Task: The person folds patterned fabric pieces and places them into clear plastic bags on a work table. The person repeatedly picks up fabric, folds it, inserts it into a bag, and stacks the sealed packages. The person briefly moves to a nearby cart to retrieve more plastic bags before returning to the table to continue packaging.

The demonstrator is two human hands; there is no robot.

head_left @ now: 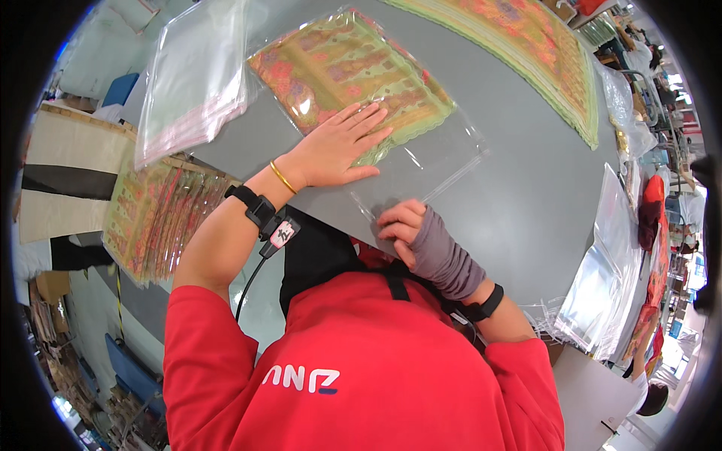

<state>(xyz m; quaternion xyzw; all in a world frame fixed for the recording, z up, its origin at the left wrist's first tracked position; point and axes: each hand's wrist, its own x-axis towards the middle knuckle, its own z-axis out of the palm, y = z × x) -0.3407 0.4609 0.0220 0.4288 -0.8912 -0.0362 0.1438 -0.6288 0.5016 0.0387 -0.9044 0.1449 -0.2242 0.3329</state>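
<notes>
A folded green, yellow and red patterned cloth [353,68] with a scalloped edge lies inside a clear plastic bag [444,165] on the grey table. My left hand [342,143] is spread flat on top of the bagged cloth, fingers stretched out. By the bag's near end, close to the table's front edge, my right hand [402,229] has its fingers curled together. It wears a grey sleeve over palm and wrist. What these fingers hold, if anything, cannot be made out. The bag's bare plastic end extends past the cloth toward that hand.
A stack of clear bags [192,75] lies at the far left. Below it, several packed cloths [162,218] are piled up. More patterned cloth [519,45] lies at the far right. Clear plastic sheets [602,263] and thin strips [541,316] are at the right edge.
</notes>
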